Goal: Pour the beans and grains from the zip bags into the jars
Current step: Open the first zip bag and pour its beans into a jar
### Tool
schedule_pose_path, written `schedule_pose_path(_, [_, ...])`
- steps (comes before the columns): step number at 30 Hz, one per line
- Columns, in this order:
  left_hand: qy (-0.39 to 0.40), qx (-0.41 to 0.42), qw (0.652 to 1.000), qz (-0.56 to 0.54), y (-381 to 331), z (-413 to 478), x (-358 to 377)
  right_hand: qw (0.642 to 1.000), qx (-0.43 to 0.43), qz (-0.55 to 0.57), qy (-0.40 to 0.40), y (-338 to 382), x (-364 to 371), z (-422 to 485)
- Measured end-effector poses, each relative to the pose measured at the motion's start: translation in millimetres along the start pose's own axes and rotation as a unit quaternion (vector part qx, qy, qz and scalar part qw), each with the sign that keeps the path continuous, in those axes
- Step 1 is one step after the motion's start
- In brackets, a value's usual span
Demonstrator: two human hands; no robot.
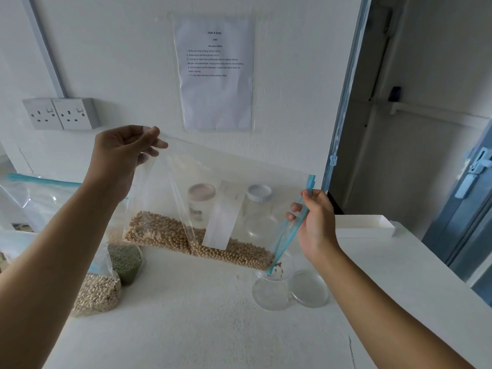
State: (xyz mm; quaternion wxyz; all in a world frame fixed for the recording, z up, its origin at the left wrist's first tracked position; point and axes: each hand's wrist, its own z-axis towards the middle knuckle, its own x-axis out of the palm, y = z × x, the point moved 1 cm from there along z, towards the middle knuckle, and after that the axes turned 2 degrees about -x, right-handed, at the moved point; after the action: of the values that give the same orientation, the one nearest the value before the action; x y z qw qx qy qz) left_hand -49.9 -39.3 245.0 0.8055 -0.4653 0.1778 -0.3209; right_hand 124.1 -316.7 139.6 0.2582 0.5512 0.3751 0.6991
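Head view, what I see from here:

Left hand (125,153): raised over the table, fingers pinched shut on the bottom corner of the zip bag (213,203), holding that end high.

Right hand (315,222): lower and to the right, fingers closed on the bag's blue zip strip (291,230), near the mouth.

Zip bag: clear plastic, held in the air btwn both hands, tilted so the zip end points down-right. White label patch on its front.

Beans (197,242): tan, round, lying along the bag's lower edge, piled toward the zip corner. A few sit right at the mouth.

Open jar (271,288): clear glass, upright on the table, directly under the bag's low corner. Bag tip reaches its rim; can't tell if it touches.

Lid (308,288): clear, round, flat on the table just beside the open jar, on its right.

Rear jars: two more seen thru the bag, near the wall, one w/ a pinkish lid (201,191), one w/ a pale blue-grey lid (259,193).

Other bags: on the left of the table, one w/ pale beans (98,294), one w/ green grains (125,259), touching each other.

Table (199,328): white, rough surface.

Wall: printed sheet (215,73) above the bag; double socket (58,113) to the left.
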Motion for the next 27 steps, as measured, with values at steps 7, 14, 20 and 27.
schedule_pose_path(7, [-0.010, -0.009, 1.000, -0.005, 5.6, -0.1, -4.4, 1.000, -0.007, -0.019, 0.018, 0.3, 1.6, 0.2])
schedule_pose_path(14, [-0.022, -0.010, 1.000, -0.008, 7.9, -1.7, -7.8, 0.999, -0.018, -0.025, 0.030, 0.9, 6.2, 0.8])
schedule_pose_path(20, [-0.021, -0.004, 1.000, -0.008, 2.7, 1.9, -5.3, 0.999, -0.033, -0.027, 0.026, 0.4, 7.5, -0.5])
schedule_pose_path(27, [-0.014, -0.008, 1.000, -0.001, 3.9, 4.0, -5.5, 0.998, -0.042, -0.033, 0.028, 2.2, 5.6, 0.7])
